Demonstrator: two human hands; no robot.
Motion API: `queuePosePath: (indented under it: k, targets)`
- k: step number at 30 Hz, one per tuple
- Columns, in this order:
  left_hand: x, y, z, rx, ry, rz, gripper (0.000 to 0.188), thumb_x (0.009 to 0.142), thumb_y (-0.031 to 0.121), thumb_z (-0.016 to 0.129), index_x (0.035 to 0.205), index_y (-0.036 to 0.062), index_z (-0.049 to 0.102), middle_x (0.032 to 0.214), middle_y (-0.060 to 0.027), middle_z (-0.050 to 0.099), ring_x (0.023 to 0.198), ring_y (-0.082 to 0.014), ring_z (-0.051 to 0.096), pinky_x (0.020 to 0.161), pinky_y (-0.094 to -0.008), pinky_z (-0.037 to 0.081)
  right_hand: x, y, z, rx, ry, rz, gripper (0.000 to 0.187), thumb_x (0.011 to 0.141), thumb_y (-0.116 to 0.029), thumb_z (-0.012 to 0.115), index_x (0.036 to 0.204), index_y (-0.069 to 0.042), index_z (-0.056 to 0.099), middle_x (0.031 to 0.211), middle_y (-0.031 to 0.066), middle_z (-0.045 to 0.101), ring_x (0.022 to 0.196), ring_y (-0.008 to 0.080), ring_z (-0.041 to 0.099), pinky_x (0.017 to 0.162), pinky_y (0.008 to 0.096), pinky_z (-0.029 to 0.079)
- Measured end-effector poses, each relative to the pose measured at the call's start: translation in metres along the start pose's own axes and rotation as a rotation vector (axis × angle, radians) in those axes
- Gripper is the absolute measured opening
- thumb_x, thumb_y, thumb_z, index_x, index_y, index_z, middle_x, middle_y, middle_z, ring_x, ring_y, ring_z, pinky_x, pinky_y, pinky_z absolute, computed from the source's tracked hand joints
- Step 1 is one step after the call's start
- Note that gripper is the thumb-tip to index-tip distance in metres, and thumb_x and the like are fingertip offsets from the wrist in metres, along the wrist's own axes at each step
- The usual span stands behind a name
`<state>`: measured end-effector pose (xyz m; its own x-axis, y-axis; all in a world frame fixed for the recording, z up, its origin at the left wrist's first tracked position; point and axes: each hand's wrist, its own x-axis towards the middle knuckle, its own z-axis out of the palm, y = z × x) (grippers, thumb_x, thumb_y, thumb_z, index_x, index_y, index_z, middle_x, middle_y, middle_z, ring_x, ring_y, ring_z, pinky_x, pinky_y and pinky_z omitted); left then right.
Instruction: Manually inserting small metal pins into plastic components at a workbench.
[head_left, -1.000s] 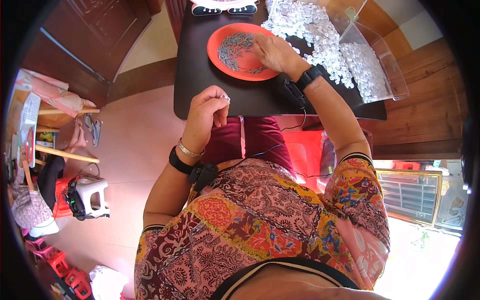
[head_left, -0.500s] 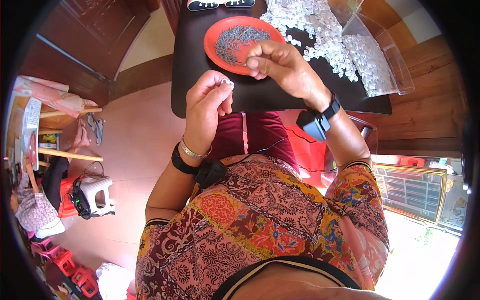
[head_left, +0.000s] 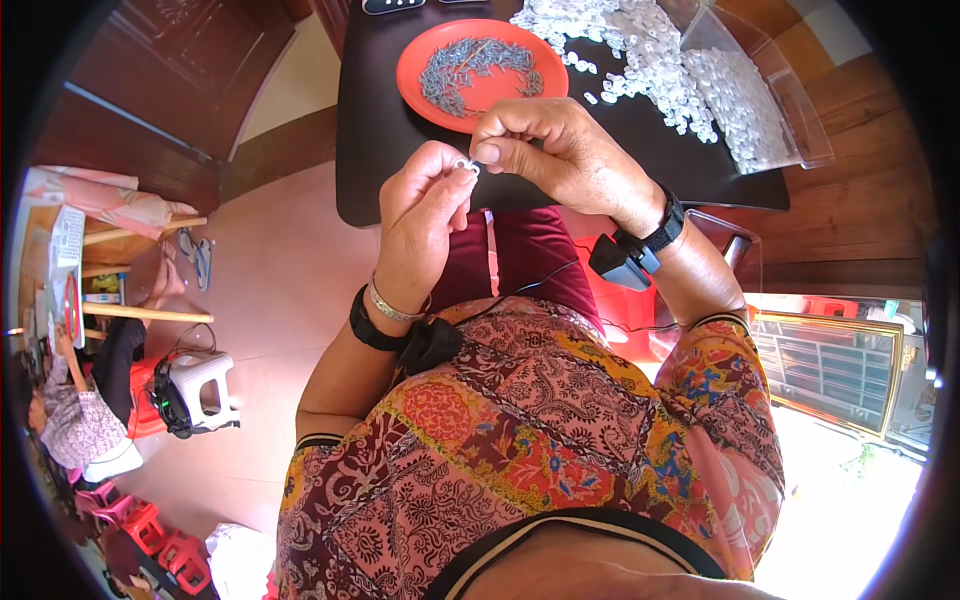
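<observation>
My left hand [head_left: 424, 200] pinches a small white plastic clip [head_left: 465, 166] between thumb and forefinger, above the near edge of the dark table. Close against it, my right hand [head_left: 565, 155] has thumb and forefinger pressed together at the clip. A tiny dark tip shows between them, most likely one of the grey nails, though the fingers hide most of it. Just beyond the hands, a red plate [head_left: 408, 72] holds many loose grey nails [head_left: 448, 85]. To the plate's right spreads a heap of similar white clips [head_left: 640, 65].
A clear plastic box [head_left: 818, 150] lies tilted at the table's right side, with white clips spilling from it. The dark table [head_left: 365, 170] ends just before my lap. Another person [head_left: 85, 425] is at the far left, near a white stool [head_left: 200, 390].
My right hand has moved left and down from the plate's edge to my left hand, and their fingertips now meet at the clip. The view has shifted slightly.
</observation>
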<state>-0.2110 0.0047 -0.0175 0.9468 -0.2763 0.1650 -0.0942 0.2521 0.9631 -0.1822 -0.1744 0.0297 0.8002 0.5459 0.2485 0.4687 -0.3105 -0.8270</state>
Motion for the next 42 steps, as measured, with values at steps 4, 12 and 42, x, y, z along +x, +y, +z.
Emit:
queuePosePath:
  k: [4, 12, 42]
  targets:
    - [-0.001, 0.000, 0.000, 0.011, -0.016, -0.012, 0.015, 0.090, 0.015, 0.050, 0.082, 0.0024, 0.052, 0.064, 0.0006, 0.047, 0.054, -0.0047, 0.040, 0.050, -0.0191, 0.029, -0.001, -0.001, -0.001, -0.094, -0.012, -0.060, 0.010, 0.090, -0.011, 0.059, 0.087, -0.001, 0.057, 0.073, 0.0024, 0.058, 0.069, 0.0082, 0.054, 0.063, 0.0243, 0.045]
    - [-0.001, -0.003, -0.001, -0.006, 0.022, -0.006, 0.014, 0.088, 0.012, 0.053, 0.080, 0.0004, 0.054, 0.061, 0.0021, 0.046, 0.053, -0.0031, 0.038, 0.049, -0.0196, 0.031, 0.000, -0.004, -0.007, -0.224, -0.010, -0.079, 0.011, 0.089, -0.012, 0.060, 0.085, -0.002, 0.057, 0.069, 0.0039, 0.057, 0.064, 0.0123, 0.055, 0.059, 0.0266, 0.045]
    - [-0.002, -0.006, -0.003, 0.063, -0.004, -0.031, 0.013, 0.087, 0.009, 0.052, 0.079, -0.0004, 0.053, 0.061, 0.0026, 0.046, 0.053, -0.0027, 0.039, 0.049, -0.0198, 0.032, -0.001, 0.003, 0.000, -0.267, -0.029, -0.131, 0.007, 0.083, -0.011, 0.060, 0.086, -0.005, 0.060, 0.075, 0.0090, 0.063, 0.071, 0.0275, 0.062, 0.061, 0.0350, 0.047]
